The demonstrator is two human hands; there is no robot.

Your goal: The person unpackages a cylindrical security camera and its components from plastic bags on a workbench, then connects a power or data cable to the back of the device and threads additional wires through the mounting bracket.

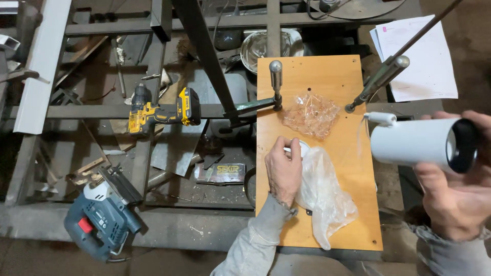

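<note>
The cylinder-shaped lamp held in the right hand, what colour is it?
The cylinder-shaped lamp is white, with a black opening at its end; seen in the head view.

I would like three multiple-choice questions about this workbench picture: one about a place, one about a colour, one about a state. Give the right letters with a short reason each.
1. Where does the crumpled clear bag lie?
A. on the orange board
B. on the white papers
C. on the blue saw

2. What colours has the cordless drill?
A. red and white
B. yellow and black
C. all green

3. What does the right hand do?
A. rests flat on the board
B. holds a hammer
C. holds a white cylinder lamp

Answers:
1. A, the bag rests on the orange board between two metal clamps.
2. B, its body is yellow with black parts.
3. C, the fingers wrap the white cylinder lamp in the air; the left hand touches a whitish plastic bag.
</note>
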